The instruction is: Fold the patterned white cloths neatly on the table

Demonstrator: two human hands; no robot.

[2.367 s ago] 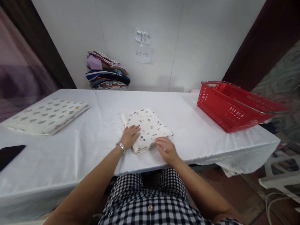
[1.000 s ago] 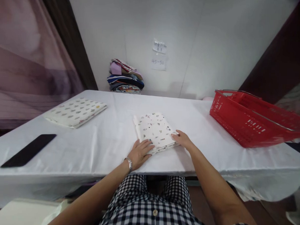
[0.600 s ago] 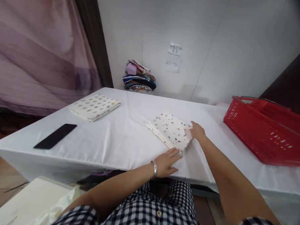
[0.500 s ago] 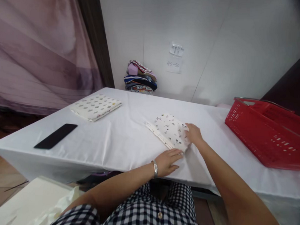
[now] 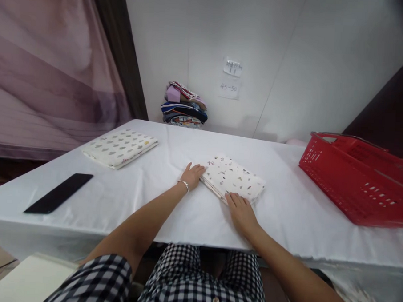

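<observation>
A folded white cloth with a small dark print lies at an angle on the white-covered table in front of me. At its left corner is my left hand, wearing a silver bangle, the fingers stretched out against the folded edge and the thumb apart. My right hand lies on the near edge, its fingertips flat on the fabric. Both hands look open, touching the cloth without a visible grip. Farther left sits another folded cloth, cream with grey heart-like shapes.
A black flat slab lies at the table's left front. On the right stands a red plastic basket. Folded fabrics are stacked against the back wall, beside paper notes. A pale box-like thing is below left.
My left hand has moved from the near corner to the cloth's left corner. My right hand has come from the right side to the near edge. The cloth now lies flatter.
</observation>
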